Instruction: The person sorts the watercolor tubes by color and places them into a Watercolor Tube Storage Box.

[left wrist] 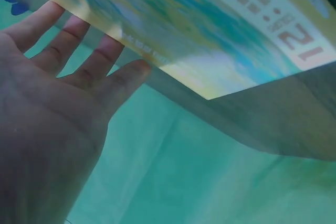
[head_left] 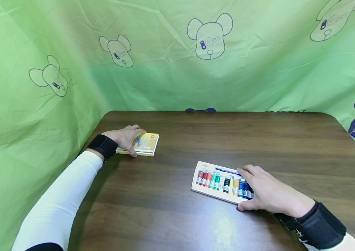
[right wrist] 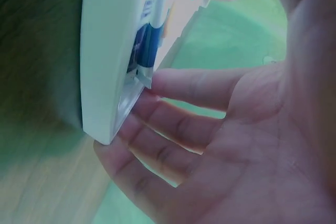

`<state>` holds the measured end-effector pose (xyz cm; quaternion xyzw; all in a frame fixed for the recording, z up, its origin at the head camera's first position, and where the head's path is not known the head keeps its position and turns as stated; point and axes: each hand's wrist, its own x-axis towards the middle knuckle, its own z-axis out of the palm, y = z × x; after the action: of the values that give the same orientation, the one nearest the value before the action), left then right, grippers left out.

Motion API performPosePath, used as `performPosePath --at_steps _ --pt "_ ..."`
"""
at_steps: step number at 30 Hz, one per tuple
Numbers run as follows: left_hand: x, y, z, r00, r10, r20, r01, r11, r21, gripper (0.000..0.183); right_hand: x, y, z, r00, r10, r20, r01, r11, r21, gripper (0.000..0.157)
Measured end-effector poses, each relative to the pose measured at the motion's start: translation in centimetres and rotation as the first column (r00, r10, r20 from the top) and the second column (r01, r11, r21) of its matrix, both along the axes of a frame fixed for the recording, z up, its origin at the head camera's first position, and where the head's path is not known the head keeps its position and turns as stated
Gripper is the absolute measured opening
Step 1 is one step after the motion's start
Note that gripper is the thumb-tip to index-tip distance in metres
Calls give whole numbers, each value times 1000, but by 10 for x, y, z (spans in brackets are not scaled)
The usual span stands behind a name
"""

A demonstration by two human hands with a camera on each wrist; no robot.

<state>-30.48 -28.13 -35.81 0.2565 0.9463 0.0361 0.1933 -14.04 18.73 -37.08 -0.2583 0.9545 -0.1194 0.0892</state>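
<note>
At the back left of the table, my left hand (head_left: 125, 137) grips a flat yellow printed box (head_left: 148, 142), thumb along its near edge and fingers over the far side. In the left wrist view the box (left wrist: 173, 24) shows a blue-green picture and a large "12", with the fingertips at its edge. Nearer and to the right, my right hand (head_left: 268, 191) holds the right end of a white tray (head_left: 212, 196) of paint tubes (head_left: 225, 185), thumb at the near side, fingers at the far one. A blue paintbrush (head_left: 225, 170) lies along the tray's far edge, partly under the fingers.
Both things are on a brown wood-grain table (head_left: 171, 216) with rounded far corners. Green cloth (head_left: 164, 83) printed with bear heads hangs behind it and on the left. Black bands (head_left: 103, 146) circle both wrists.
</note>
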Motion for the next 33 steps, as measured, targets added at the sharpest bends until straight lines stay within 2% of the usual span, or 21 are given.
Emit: performPosePath --at_steps 7,11,18,27,33 --pt "4 14 -4 1000 -15 3 15 1000 27 102 -1 2 0 1000 -1 -16 1 1000 -12 106" --pt "7 24 -1 998 -58 -9 58 998 18 101 -2 4 1 1000 -5 -27 5 1000 -10 106" --pt "14 38 -5 993 -119 -8 119 993 -6 100 -2 5 0 999 -5 -35 5 1000 -1 107" --pt "25 63 -7 975 -219 -28 219 976 -5 96 -2 7 -3 999 -8 -54 7 1000 -4 106" --pt "35 79 -6 964 -262 -44 261 965 -31 96 -2 5 -3 997 7 -75 -8 1000 -7 104"
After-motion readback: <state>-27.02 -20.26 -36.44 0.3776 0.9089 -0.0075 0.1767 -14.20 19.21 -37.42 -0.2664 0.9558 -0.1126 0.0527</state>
